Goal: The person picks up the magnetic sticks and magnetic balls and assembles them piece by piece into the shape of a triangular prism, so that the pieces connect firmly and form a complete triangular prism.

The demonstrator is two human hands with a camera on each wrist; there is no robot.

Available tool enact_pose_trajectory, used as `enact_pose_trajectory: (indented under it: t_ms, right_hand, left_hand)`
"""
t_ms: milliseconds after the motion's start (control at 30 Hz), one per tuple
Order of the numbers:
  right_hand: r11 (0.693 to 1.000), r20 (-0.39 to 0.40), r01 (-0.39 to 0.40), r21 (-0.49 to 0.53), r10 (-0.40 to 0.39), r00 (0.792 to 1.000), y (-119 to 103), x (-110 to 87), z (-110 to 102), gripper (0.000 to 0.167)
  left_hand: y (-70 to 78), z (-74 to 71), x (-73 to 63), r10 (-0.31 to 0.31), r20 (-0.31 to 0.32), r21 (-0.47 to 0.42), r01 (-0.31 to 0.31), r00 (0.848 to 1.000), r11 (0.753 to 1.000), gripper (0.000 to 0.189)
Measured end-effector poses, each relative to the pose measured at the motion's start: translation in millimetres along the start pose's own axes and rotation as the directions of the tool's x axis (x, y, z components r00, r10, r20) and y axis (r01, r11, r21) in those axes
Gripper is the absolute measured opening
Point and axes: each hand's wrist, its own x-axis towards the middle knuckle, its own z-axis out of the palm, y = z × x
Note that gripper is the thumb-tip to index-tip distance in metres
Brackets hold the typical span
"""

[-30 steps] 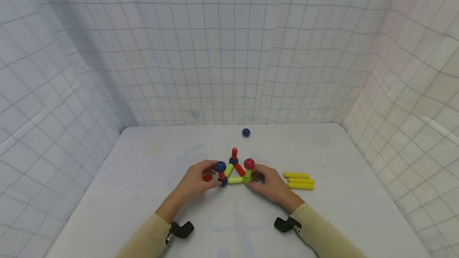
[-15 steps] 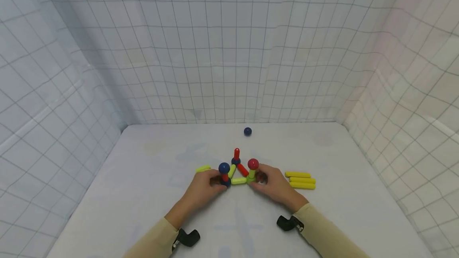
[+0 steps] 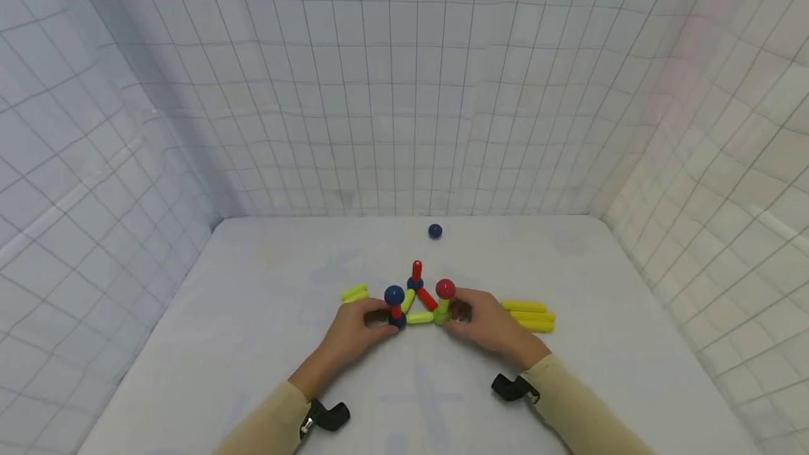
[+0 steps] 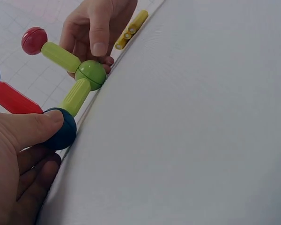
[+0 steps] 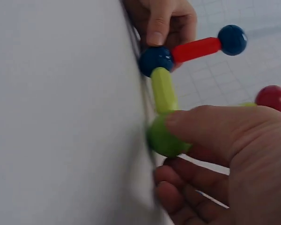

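A triangle of ball-and-rod magnetic pieces lies on the table. My left hand [image 3: 357, 328] pinches its lower blue ball [image 4: 63, 133], thumb on top. A red rod [image 4: 18, 98] rises from that ball to an upper blue ball [image 3: 395, 295]. My right hand [image 3: 489, 321] grips the green ball [image 5: 166, 136]. From it a light-green rod [image 4: 61, 56] stands up to a red ball [image 3: 445, 288]. Another light-green rod [image 3: 420, 318] joins the two held balls. At the back corner, a blue ball [image 3: 414, 284] bears an upright red rod [image 3: 417, 270].
Several yellow rods [image 3: 527, 317] lie to the right of my right hand. Light-green rods [image 3: 354, 291] lie behind my left hand. A loose blue ball [image 3: 435, 231] sits near the back edge of the white table [image 3: 265, 258]. Gridded cloth walls [image 3: 417, 125] stand around it.
My left hand has shifted slightly right and closed in on the lower blue ball. A red piece seen beside its fingers is now hidden, and light-green rods show behind it. The right hand stays put.
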Motion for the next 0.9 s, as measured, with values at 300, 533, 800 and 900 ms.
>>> enact_pose_trajectory:
  t_ms: [300,533,800,900]
  right_hand:
    - [0.978,0.052,-0.087,-0.188,0.098,0.994,9,-12.3,-94,0.026]
    - [0.944,0.137,-0.217,-0.248,0.256,0.957,36,-23.1,-126,0.020]
    - [0.936,0.156,-0.246,-0.254,0.290,0.944,47,-22.2,-120,0.014]
    - [0.934,0.167,-0.230,-0.274,0.281,0.945,45,-20.8,-119,0.013]
  left_hand:
    - [-2.9,-1.0,-0.3,0.012,-0.005,-0.039,-0.012,1.000,0.999,0.033]
    - [-2.8,-3.7,3.2,-0.008,0.026,-0.025,0.008,1.000,1.000,0.035]
    - [-1.2,-3.3,2.3,-0.021,0.029,-0.050,0.022,0.999,0.998,0.036]
    - [-0.9,-3.6,0.8,-0.028,0.030,-0.052,0.030,0.999,0.998,0.036]
